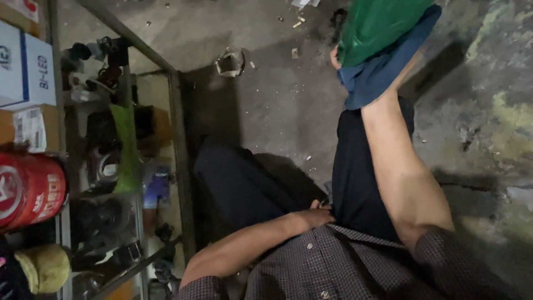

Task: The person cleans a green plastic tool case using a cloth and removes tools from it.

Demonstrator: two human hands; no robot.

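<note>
1. Head view, looking straight down your own body: you wear a dark checked shirt [333, 266] and dark trousers [355, 178] and stand on a stained, littered concrete floor [277, 89].

2. Your right hand [335, 56] reaches out ahead of you, the arm stretched away from your body, and only a sliver of it shows at the edge of the cloth it carries. Its grip appears closed on a blue cloth [377, 75], likely so the bundle hangs clear of the dirty floor.

3. A green plastic bag [377, 25] sits on top of the blue cloth, touching it, at the top of the picture. Whether the same hand pinches both, you cannot tell.

4. The blue cloth looks soft and folded over, drooping below the hand. The green bag is glossy and crinkled, with part cut off by the frame.

5. Your left hand [313, 215] rests against your left thigh at the hem of the shirt, fingers curled loosely and holding nothing.

6. To your left stands a metal shelf [177, 161] crowded with dark small parts, a red tin [28, 191] and white cardboard boxes [25, 66].
</note>
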